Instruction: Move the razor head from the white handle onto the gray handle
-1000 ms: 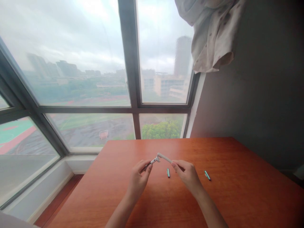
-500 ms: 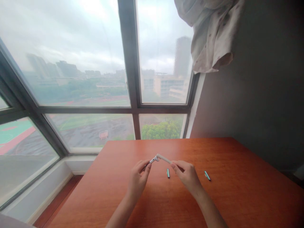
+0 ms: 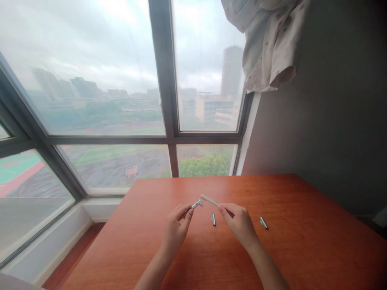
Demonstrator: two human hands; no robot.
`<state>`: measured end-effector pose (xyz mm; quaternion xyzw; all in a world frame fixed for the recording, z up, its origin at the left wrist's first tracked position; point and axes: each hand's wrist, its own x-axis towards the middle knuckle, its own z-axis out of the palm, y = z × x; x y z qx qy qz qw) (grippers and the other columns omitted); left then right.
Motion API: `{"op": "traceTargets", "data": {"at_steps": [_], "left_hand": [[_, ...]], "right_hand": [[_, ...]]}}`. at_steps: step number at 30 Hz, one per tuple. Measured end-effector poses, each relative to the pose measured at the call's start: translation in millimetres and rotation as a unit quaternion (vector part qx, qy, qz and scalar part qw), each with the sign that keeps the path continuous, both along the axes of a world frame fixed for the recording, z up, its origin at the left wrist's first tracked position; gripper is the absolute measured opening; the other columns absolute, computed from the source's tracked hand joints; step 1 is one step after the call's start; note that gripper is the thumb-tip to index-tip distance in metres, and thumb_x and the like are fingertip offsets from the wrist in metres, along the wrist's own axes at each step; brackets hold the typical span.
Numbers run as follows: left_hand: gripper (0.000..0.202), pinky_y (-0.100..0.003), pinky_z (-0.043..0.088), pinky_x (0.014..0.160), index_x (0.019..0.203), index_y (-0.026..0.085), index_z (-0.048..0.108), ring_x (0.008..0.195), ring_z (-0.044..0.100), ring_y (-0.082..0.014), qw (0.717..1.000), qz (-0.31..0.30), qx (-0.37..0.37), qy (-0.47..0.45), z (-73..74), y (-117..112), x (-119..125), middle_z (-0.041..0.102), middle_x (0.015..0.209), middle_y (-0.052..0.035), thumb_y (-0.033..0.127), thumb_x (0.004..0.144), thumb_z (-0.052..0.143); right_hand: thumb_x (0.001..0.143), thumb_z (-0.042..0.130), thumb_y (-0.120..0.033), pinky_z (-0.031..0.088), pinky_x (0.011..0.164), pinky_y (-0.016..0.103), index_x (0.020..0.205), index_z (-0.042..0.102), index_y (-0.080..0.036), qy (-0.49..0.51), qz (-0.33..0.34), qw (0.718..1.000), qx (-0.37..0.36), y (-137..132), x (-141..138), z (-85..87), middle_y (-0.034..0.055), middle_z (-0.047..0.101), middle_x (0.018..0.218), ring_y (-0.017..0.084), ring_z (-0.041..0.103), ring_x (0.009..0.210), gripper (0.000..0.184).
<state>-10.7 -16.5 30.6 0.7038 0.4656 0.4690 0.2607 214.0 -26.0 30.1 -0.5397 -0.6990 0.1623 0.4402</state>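
Observation:
In my left hand (image 3: 177, 226) is a razor handle (image 3: 196, 204), silver at the head end and dark toward my fingers, with no blade cartridge on it. Thumb and fingers pinch it, head up and to the right. My right hand (image 3: 238, 224) grips a pale beige stick (image 3: 209, 199) slanting up to the left; its kind is unclear. The stick's far tip sits right by the razor head; whether they touch I cannot tell. Below, between the hands, lies a razor cartridge (image 3: 213, 219) with a green strip. Another green-striped cartridge (image 3: 263, 222) lies right of my right hand.
Both hands are above a reddish-brown wooden table (image 3: 136, 241). Beyond its far edge stand large windows with a dark frame (image 3: 169, 140). A bunched light curtain (image 3: 269, 48) hangs at the upper right, beside a grey wall (image 3: 326, 112).
The stick's tip and the razor head have shifted very slightly against each other. Both hands keep their holds, and the cartridges lie where they were.

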Motion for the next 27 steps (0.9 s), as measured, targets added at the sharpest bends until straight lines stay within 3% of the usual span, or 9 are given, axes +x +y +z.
{"op": "traceTargets", "data": {"at_steps": [7, 11, 19, 27], "left_hand": [[0.027, -0.028, 0.051, 0.069, 0.094, 0.018, 0.070, 0.079, 0.064, -0.0207, 0.999, 0.030, 0.019, 0.027, 0.9, 1.3, -1.3, 0.070, 0.085, -0.0080, 0.035, 0.090, 0.050], [0.024, -0.027, 0.050, 0.069, 0.097, 0.020, 0.070, 0.075, 0.064, -0.0189, 0.994, 0.047, 0.037, 0.086, 0.7, 1.5, -2.7, 0.068, 0.084, -0.0064, 0.032, 0.090, 0.051], [0.022, -0.027, 0.048, 0.068, 0.100, 0.025, 0.070, 0.077, 0.064, -0.0196, 0.970, 0.073, 0.098, 0.209, -7.2, 1.9, -4.6, 0.067, 0.083, -0.0049, 0.027, 0.090, 0.051], [0.020, -0.027, 0.046, 0.068, 0.098, 0.026, 0.069, 0.076, 0.062, -0.0198, 0.957, 0.082, 0.124, 0.249, -8.8, 2.5, -5.8, 0.066, 0.080, -0.0038, 0.025, 0.089, 0.052]], "right_hand": [[0.093, 0.043, -0.047, 0.039, 0.055, 0.023, 0.079, 0.074, -0.018, 0.004, 0.023, 1.000, -0.008, -1.1, -1.2, 2.5, 0.0045, 0.067, 0.066, 0.017, 0.059, 0.060, 0.045], [0.094, 0.042, -0.044, 0.037, 0.055, 0.023, 0.079, 0.073, -0.019, -0.015, 0.040, 0.999, -0.012, -1.9, -2.0, 2.6, 0.0032, 0.066, 0.065, 0.016, 0.057, 0.060, 0.043], [0.094, 0.045, -0.043, 0.036, 0.057, 0.022, 0.089, 0.074, -0.025, -0.128, -0.041, 0.991, 0.010, -0.5, 0.5, -5.3, 0.0032, 0.067, 0.069, 0.016, 0.059, 0.063, 0.034], [0.094, 0.048, -0.041, 0.033, 0.055, 0.022, 0.089, 0.073, -0.027, -0.155, -0.023, 0.988, 0.001, -0.4, 2.0, -5.8, 0.0016, 0.067, 0.069, 0.015, 0.060, 0.063, 0.030]]}}
